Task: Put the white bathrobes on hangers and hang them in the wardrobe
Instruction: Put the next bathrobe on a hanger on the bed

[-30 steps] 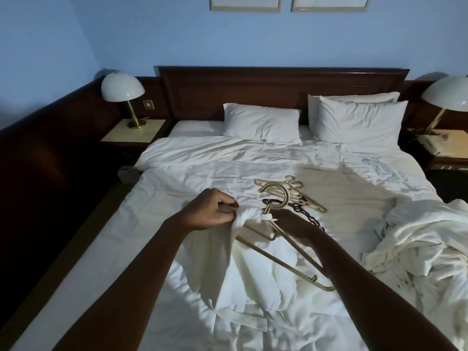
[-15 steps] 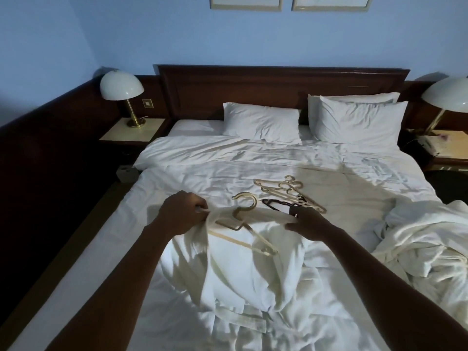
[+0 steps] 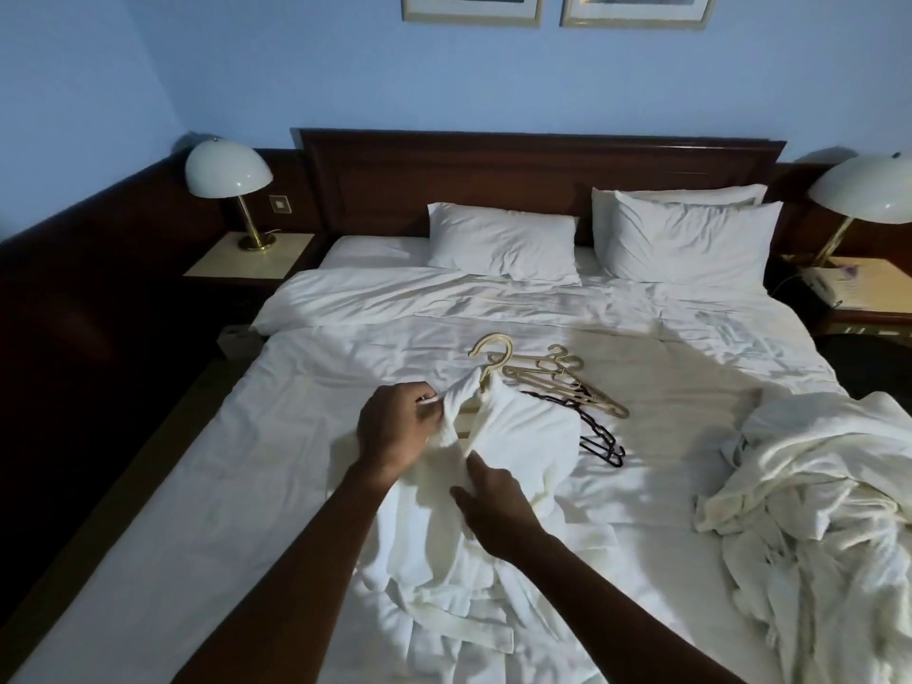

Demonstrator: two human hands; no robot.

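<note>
Dim, bluish room; light falls from behind the camera onto the white duvet (image 3: 493, 318), leaving the wood panelling (image 3: 98, 298) nearly black. Arms throw soft shadows, and wide-angle bending curves the edges.

Bed: you face a double bed (image 3: 345, 486) under a white duvet; a dark wooden headboard (image 3: 533, 175) stands behind it
Pillows: one pillow (image 3: 501, 241) lies left of centre; two stacked pillows (image 3: 686, 239) lean at the right
Lamps: a domed lamp (image 3: 227, 170) stands on the left nightstand (image 3: 247, 261); another lamp (image 3: 868, 190) is at your right
Wall: blue; two framed pictures (image 3: 557, 7) hang above, cut off by the top edge
</note>
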